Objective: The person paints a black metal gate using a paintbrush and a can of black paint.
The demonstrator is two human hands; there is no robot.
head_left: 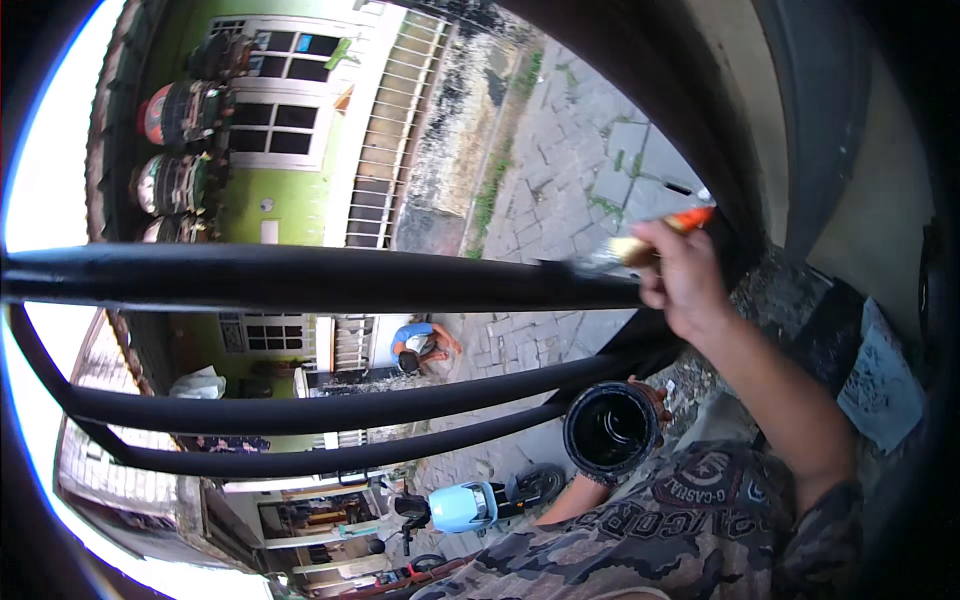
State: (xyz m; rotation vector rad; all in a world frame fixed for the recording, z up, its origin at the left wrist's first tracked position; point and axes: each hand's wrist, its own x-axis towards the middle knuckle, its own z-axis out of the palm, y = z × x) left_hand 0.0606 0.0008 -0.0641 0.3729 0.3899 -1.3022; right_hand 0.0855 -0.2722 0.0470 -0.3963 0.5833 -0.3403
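Observation:
My right hand [685,280] is closed around a paintbrush [628,250] with an orange-tipped handle. Its blurred bristles meet the top edge of a thick black bar [330,278], close to the bar's right end. Below and a little left, my left hand [658,398] grips an open, round paint can [611,430] from its far side, so only some fingers show. Black paint coats the can's rim, and the inside is dark and glossy. Two thinner black bars [330,410] run below the thick one, reaching toward the can.
A pale, dark-stained sheet [882,380] lies at the right. Beyond the bars are grey paving [540,180], a light-blue scooter [465,507], a crouching person in blue [418,345], a white fence [395,120] and a green house [255,190], all appearing sideways.

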